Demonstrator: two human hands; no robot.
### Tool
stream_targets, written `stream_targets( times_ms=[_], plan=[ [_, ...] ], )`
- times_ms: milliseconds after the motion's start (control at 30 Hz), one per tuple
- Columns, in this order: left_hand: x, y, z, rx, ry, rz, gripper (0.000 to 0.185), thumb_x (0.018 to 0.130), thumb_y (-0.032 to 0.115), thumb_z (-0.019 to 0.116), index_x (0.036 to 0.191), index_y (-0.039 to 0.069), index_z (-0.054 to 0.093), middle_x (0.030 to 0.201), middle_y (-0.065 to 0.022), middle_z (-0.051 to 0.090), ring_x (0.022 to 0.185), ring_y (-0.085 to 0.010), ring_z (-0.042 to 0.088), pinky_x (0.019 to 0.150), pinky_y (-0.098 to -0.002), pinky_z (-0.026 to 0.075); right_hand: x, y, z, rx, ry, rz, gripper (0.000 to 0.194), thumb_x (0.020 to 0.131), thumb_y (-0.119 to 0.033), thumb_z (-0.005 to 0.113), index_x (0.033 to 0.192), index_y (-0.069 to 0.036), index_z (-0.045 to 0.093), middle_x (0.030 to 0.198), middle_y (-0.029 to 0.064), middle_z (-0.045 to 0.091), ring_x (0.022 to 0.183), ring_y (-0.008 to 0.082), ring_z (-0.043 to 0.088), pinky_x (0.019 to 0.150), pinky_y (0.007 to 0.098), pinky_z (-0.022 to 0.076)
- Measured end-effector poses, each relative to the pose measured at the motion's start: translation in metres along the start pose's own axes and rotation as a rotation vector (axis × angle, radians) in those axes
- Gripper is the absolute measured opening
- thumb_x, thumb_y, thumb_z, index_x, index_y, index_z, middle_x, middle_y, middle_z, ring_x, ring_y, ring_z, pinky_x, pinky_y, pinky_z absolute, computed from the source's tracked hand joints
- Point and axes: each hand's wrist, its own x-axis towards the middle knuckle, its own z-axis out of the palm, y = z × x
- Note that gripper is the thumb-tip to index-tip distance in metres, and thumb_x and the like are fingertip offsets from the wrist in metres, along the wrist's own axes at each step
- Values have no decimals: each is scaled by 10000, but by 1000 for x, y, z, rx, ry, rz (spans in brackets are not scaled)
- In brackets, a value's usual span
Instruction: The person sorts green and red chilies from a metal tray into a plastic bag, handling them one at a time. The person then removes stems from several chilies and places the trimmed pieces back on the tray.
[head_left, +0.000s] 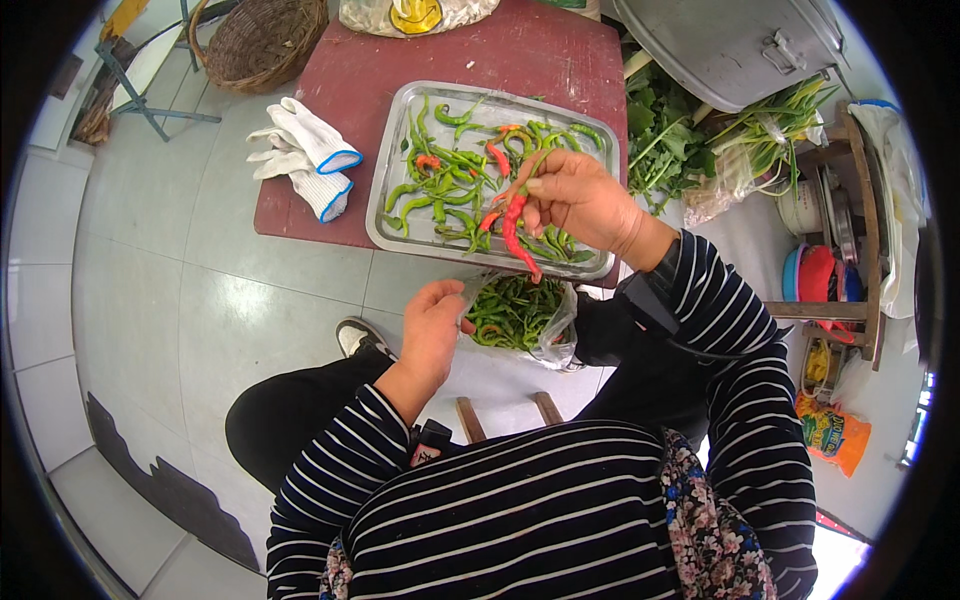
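Note:
My right hand (581, 196) pinches a long, curved red chili pepper (513, 229) by its stem end, above the near right part of a metal tray (379, 180). Green chili peppers (454, 161) and a few red ones lie spread in the tray. Below the tray's near edge, a clear plastic bag (559, 330) stands open, full of mostly green chili peppers (517, 307). My left hand (433, 334) grips the left edge of that bag between thumb and fingers.
The tray rests on a dark red table (322, 210). White knit gloves (304, 154) with blue cuffs lie at its left edge, and a plastic bag (442, 19) at the far side. Leafy greens (660, 135) and a large metal container (727, 45) are at right; a wicker basket (262, 45) stands back left.

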Motion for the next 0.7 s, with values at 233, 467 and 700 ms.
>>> stream_targets(
  times_ms=[233, 467, 700],
  plan=[
    [-1, 1, 1, 21, -3, -6, 300, 773, 131, 549, 1042, 0, 568, 657, -16, 522, 570, -145, 547, 584, -249, 407, 0, -9, 3, 78, -89, -104, 125, 887, -32, 472, 974, 30, 536, 758, 151, 601, 659, 235, 605, 654, 347, 511],
    [-1, 2, 2, 19, 1, -4, 288, 777, 124, 546, 1037, 2, 570, 702, -29, 552, 561, -147, 553, 573, -248, 403, 2, -18, -5, -212, 31, -106, 114, 873, -39, 482, 942, 22, 549, 764, 119, 599, 662, 214, 607, 641, 339, 511],
    [3, -3, -1, -8, -7, -1, 276, 778, 59, 511, 1030, -42, 561, 886, -96, 586, 579, -168, 542, 555, -285, 429, 28, -3, -34, -1715, 283, -471, 191, 734, 33, 513, 920, 5, 547, 801, 179, 600, 716, 343, 596, 647, 406, 479]
  ],
)
